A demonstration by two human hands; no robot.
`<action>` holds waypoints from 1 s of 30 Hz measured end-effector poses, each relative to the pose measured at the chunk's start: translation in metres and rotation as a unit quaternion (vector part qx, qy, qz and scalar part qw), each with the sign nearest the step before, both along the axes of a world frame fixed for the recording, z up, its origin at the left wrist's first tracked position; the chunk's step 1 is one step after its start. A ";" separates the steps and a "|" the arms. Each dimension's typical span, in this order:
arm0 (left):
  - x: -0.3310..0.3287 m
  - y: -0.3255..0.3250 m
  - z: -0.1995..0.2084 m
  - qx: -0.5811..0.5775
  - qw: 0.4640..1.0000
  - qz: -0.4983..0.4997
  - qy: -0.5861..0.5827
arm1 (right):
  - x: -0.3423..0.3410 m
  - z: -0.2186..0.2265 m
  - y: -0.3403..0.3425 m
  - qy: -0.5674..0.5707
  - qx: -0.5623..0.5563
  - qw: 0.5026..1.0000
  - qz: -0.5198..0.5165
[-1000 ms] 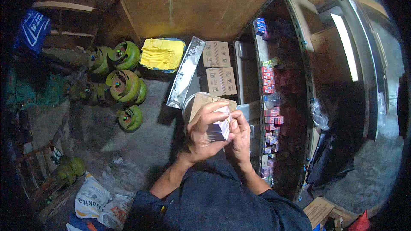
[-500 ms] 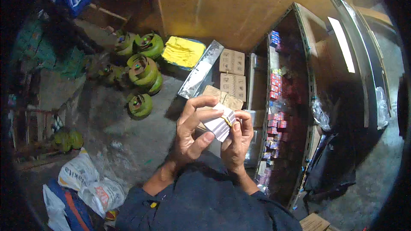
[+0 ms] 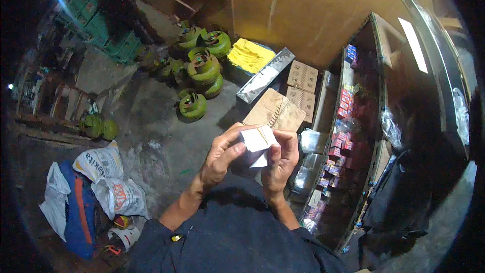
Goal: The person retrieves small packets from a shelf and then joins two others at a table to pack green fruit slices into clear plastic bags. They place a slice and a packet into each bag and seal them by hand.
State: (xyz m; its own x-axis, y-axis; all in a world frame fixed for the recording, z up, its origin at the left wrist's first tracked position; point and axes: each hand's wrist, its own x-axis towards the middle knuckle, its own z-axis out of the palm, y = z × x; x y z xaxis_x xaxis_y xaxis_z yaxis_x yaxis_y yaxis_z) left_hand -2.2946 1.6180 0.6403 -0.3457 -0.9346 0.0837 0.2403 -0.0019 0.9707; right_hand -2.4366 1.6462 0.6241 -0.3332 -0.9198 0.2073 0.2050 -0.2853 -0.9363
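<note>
Just short of the carton, I have the white stack gripped between left hand and right hand. The band lies across it, so that much looks done; a lower piece juts out, and I cannot tell what remains.

brown wall, grey floor

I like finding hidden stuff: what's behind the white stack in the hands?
A box shows beyond the stack; what the stack and both hands cover can't be seen.
</note>
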 end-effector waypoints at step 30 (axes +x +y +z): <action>0.425 -0.050 -0.093 0.029 0.846 0.318 -0.426 | 0.441 -0.266 -0.208 0.521 0.106 0.673 0.514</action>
